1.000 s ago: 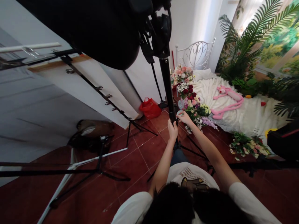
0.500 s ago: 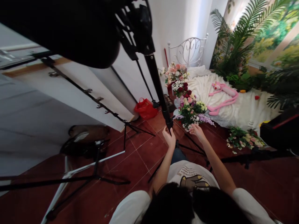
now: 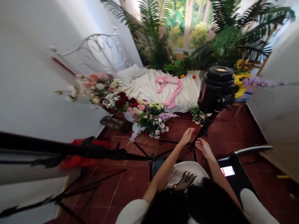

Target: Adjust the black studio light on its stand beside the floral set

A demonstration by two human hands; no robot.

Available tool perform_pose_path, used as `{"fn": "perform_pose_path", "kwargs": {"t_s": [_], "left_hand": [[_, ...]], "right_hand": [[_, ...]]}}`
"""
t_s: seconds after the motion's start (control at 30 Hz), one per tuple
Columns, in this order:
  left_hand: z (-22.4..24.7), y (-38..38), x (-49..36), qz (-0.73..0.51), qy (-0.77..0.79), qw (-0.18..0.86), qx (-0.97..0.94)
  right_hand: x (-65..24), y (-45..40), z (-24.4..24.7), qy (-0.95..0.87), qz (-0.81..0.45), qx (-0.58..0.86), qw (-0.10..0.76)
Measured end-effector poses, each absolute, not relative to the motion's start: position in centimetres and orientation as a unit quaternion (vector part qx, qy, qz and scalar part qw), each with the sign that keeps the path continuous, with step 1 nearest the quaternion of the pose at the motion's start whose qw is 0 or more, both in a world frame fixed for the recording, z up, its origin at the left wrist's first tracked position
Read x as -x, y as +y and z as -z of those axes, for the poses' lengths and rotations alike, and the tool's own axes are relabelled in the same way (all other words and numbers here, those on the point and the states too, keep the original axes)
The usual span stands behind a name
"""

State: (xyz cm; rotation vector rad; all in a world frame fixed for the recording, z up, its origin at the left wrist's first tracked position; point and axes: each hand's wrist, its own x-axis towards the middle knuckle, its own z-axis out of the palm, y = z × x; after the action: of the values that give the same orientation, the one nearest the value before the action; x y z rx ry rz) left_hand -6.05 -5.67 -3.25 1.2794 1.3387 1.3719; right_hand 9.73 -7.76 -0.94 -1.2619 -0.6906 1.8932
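Observation:
My left hand (image 3: 187, 136) is held out with its fingers stretched, and nothing is in it. Close by on the right, my right hand (image 3: 203, 147) is open too, fingers apart and pointing left. Between and just beyond the two hands rises a black light stand (image 3: 205, 127), slanting up to the right. I cannot tell whether either hand touches its pole. At the top of that stand sits a black studio light (image 3: 217, 88). A second black stand pole (image 3: 67, 152) crosses the left side of the view, away from both hands.
Artificial flowers (image 3: 149, 119) stand before a bed with white fabric (image 3: 137, 88), where a pink plush toy (image 3: 170, 82) lies. Stand legs spread over the red tiled floor (image 3: 121, 189). A phone (image 3: 227, 170) rests on a black surface to the right. A red bag (image 3: 79, 161) is left.
My view has swung to the right. My left hand has let go of the first black stand's pole, and both hands have moved across to the stand with the studio light.

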Motion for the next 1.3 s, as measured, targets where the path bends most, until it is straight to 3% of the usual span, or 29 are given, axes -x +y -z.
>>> {"fn": "perform_pose_path", "kwargs": {"t_s": [0.17,0.53,0.73,1.07,1.3], "left_hand": [[0.0,-2.1,1.2,-0.514,0.475,0.404,-0.589],[0.5,-1.1,0.9,-0.488,0.521,0.384,-0.586],[0.9,-1.0,0.5,-0.49,0.533,0.386,-0.572],[1.7,-1.4,-0.1,-0.519,0.493,0.378,-0.587],[1.6,-1.4,-0.3,-0.536,0.476,0.363,-0.595]], "right_hand": [[-11.1,-7.8,-1.0,-0.193,-0.762,0.426,0.448],[-11.0,-6.6,-1.9,-0.252,-0.647,0.493,0.525],[-12.4,-7.2,-3.0,-0.55,-0.355,0.601,0.459],[-10.7,-3.9,-5.9,-0.587,-0.27,0.577,0.499],[-9.9,-0.9,-9.1,-0.565,-0.295,0.581,0.505]]}}
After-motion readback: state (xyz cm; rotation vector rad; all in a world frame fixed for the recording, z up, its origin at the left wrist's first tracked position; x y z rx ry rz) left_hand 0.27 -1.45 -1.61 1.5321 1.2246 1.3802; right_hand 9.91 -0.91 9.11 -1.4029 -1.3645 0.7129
